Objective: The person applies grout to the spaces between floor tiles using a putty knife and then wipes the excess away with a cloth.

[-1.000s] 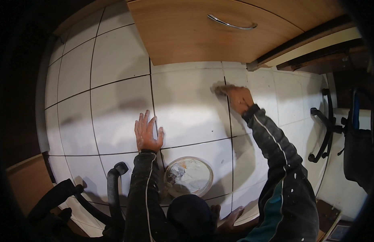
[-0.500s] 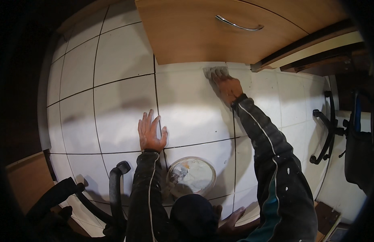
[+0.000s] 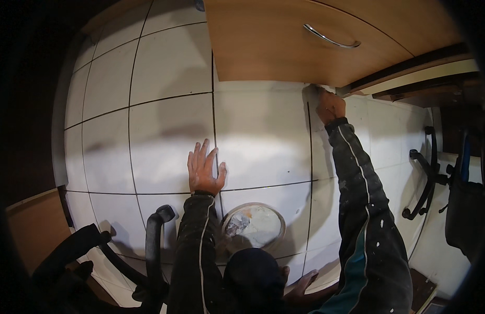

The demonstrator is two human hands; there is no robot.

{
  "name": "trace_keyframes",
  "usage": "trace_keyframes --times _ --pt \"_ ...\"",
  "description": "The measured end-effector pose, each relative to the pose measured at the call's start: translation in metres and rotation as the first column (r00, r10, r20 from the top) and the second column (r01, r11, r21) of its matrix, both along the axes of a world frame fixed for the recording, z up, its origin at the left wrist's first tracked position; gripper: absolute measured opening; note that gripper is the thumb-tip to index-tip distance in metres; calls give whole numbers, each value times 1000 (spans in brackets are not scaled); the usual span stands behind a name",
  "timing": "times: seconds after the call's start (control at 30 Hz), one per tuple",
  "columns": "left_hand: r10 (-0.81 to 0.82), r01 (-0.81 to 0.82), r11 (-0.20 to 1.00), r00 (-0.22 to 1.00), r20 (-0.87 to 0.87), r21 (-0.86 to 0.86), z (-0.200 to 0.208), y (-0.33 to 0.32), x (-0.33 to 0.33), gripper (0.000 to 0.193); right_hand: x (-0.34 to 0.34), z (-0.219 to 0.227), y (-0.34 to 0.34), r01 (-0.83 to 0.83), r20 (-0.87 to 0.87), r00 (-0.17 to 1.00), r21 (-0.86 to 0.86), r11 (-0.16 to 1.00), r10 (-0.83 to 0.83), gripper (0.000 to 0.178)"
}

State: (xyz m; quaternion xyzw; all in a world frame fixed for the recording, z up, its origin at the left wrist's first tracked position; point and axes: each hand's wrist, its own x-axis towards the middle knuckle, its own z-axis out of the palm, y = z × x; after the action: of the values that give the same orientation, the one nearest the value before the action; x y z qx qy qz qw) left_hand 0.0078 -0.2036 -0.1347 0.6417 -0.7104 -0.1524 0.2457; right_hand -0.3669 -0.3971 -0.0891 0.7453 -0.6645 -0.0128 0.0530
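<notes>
My left hand (image 3: 204, 170) lies flat on the white floor tiles (image 3: 260, 146), fingers spread, beside a dark joint line. Reaching far forward, my right hand (image 3: 331, 107) is closed and pressed to the floor at the lower edge of a wooden cabinet (image 3: 263, 47). It grips a grey rag, mostly hidden now by the fingers and the shadow. Close in front of me stands a round tub (image 3: 282, 222) with white paste (image 3: 264, 227) and a greyish lump inside. Joints at the right look pale; those at the left are dark.
A curved metal handle (image 3: 331, 37) is on the cabinet front. Black chair legs (image 3: 154, 235) stand at the lower left, and another black chair base (image 3: 425, 175) at the right. A bare foot (image 3: 305, 282) shows near the bottom edge.
My right hand has slid right along the cabinet's lower edge with the rag. My left hand stays on the same tiles, and the whole view has shifted slightly.
</notes>
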Motion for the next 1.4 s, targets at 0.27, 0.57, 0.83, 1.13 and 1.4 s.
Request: trace_keyframes --times 0.27,0.57,0.83,1.13,1.4 --pt "-10 10 1000 1000 0 -12 0 0 1 45 90 -4 5 -99 74 993 64 993 94 20" --pt "4 -4 1000 1000 6 30 -1 1 2 46 96 36 72 -476 270 865 176 862 423 28" --pt "-14 14 1000 1000 4 1 1 -1 -2 45 -15 26 34 -493 498 744 -39 869 445 50" --pt "-10 10 1000 1000 18 -16 -1 3 2 45 -41 40 58 -520 435 807 203 829 399 43" --pt "-9 9 1000 1000 -1 -11 1 0 -2 43 -67 16 100 -522 476 796 229 822 373 42"
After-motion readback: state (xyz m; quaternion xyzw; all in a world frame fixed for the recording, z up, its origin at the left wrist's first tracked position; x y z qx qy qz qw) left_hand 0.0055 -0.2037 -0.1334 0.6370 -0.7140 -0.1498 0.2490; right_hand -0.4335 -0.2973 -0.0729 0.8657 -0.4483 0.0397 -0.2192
